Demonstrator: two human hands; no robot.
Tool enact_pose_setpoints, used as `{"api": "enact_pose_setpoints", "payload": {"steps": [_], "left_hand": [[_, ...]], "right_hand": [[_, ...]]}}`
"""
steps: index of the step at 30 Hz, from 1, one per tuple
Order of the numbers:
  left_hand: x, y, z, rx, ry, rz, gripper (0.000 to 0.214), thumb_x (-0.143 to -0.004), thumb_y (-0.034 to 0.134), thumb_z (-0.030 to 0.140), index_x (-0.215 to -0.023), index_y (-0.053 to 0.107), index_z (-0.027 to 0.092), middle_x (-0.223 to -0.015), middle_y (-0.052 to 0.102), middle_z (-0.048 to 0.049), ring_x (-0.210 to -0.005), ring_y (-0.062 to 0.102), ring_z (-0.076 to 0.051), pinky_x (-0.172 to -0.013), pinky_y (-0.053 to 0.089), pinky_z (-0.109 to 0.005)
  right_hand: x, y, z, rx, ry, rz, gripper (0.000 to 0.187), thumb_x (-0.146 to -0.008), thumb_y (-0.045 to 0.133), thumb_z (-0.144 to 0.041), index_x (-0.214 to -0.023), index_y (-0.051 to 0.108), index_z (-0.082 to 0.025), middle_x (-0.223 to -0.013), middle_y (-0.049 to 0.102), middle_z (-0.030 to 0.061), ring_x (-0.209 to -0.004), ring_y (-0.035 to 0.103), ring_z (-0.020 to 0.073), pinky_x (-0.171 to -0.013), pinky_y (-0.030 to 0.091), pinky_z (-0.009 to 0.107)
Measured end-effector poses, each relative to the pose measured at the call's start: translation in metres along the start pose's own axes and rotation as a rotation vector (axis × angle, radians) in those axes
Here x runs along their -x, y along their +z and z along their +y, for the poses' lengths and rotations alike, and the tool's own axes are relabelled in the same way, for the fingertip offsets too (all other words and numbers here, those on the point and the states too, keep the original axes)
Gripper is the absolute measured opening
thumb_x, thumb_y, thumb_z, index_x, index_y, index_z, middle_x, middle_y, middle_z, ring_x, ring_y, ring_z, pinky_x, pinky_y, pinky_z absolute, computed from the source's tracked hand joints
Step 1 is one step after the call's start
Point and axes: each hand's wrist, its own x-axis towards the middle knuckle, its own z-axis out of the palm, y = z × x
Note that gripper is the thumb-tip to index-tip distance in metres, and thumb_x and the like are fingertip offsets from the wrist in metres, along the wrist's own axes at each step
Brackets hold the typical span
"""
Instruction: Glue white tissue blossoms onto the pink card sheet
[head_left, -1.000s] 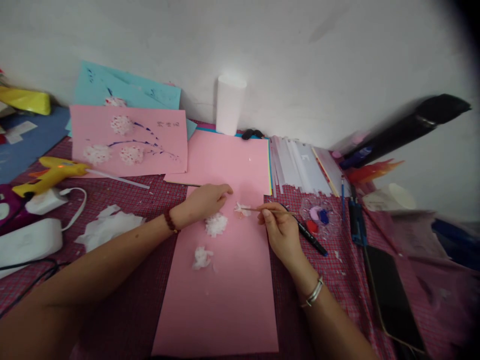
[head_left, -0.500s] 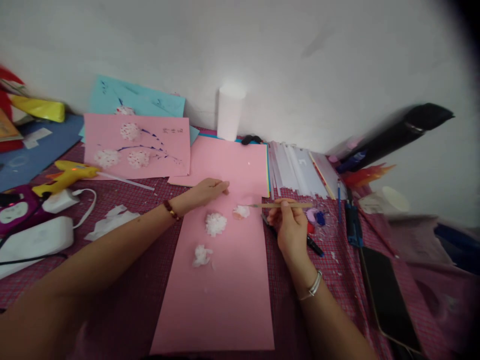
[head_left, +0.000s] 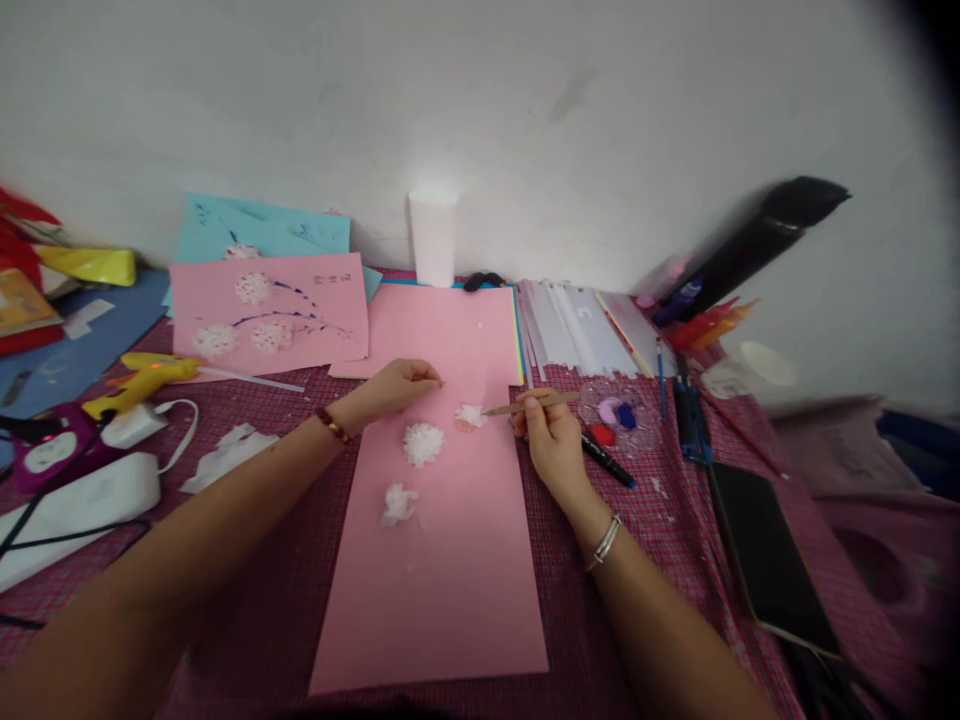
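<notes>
My right hand (head_left: 553,440) grips a thin wooden stick (head_left: 556,399) whose left tip touches a small white tissue tuft (head_left: 472,413) on the pink paper sheet (head_left: 435,610). A peach-coloured spot lies under that tuft. Over the sheet's upper left edge is my left hand (head_left: 401,388), thumb and fingers pinched; whatever they hold is too small to make out. Just below it sits a round white tissue puff (head_left: 424,444), with a looser tissue clump (head_left: 399,504) lower down.
A yellow glue gun (head_left: 154,380) and tissue scraps (head_left: 229,455) lie left. Behind stand a decorated pink card (head_left: 300,330) and a white roll (head_left: 433,240). At right are a marker (head_left: 607,460), a clear paint dish (head_left: 641,420), plastic strips (head_left: 574,325) and a dark phone-like slab (head_left: 772,560).
The stick's tip has come down onto the small tissue tuft, and the stick is more tilted. My left hand stays pinched in nearly the same place. The whole view has shifted slightly.
</notes>
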Motion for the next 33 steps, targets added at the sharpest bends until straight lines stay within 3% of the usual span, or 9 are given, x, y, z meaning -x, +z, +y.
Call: {"api": "enact_pose_setpoints", "payload": {"steps": [12, 20, 24, 28, 33], "left_hand": [[0.002, 0.000, -0.001, 0.011, 0.024, -0.002, 0.024, -0.078, 0.054, 0.037, -0.083, 0.061, 0.015, -0.062, 0.047, 0.0024, -0.046, 0.032, -0.005, -0.041, 0.023, -0.018], [0.001, -0.003, -0.003, 0.054, -0.015, -0.007, 0.027, -0.079, 0.055, 0.041, -0.082, 0.060, 0.015, -0.058, 0.043, 0.0037, -0.044, 0.033, -0.006, -0.040, 0.024, -0.020], [-0.001, -0.006, -0.003, 0.208, -0.055, -0.002, 0.021, -0.077, 0.058, 0.036, -0.079, 0.060, 0.015, -0.058, 0.043, 0.0036, -0.046, 0.032, -0.005, -0.043, 0.025, -0.019], [0.016, -0.033, -0.006, 0.410, -0.135, 0.086, 0.020, -0.071, 0.064, 0.027, -0.086, 0.060, 0.014, -0.074, 0.056, -0.0008, -0.057, 0.046, -0.006, -0.054, 0.038, -0.020], [0.075, -0.100, -0.016, 0.224, -0.038, 0.200, 0.025, -0.061, 0.067, 0.016, -0.085, 0.061, 0.014, -0.078, 0.063, -0.0008, -0.070, 0.057, -0.010, -0.069, 0.044, -0.024]], "right_hand": [[-0.002, 0.006, 0.003, -0.086, 0.090, -0.040, 0.021, -0.090, 0.047, -0.039, -0.086, 0.053, -0.019, -0.063, 0.055, -0.0026, -0.052, 0.052, 0.0118, -0.047, 0.040, 0.025], [-0.004, 0.001, 0.004, -0.360, 0.256, 0.163, 0.022, -0.084, 0.055, -0.041, -0.085, 0.054, -0.019, -0.055, 0.056, -0.0060, -0.042, 0.049, 0.0077, -0.038, 0.034, 0.018], [-0.005, 0.002, 0.004, -0.362, 0.264, 0.143, 0.022, -0.083, 0.056, -0.040, -0.084, 0.056, -0.018, -0.056, 0.057, -0.0054, -0.042, 0.050, 0.0067, -0.039, 0.036, 0.017], [-0.004, 0.000, 0.007, -0.395, 0.282, 0.150, 0.025, -0.078, 0.061, -0.041, -0.083, 0.057, -0.017, -0.054, 0.057, -0.0056, -0.041, 0.050, 0.0072, -0.039, 0.038, 0.018], [-0.007, -0.005, 0.018, -0.375, 0.292, 0.194, 0.023, -0.073, 0.065, -0.039, -0.080, 0.062, -0.018, -0.055, 0.059, -0.0039, -0.042, 0.052, 0.0088, -0.039, 0.041, 0.019]]}}
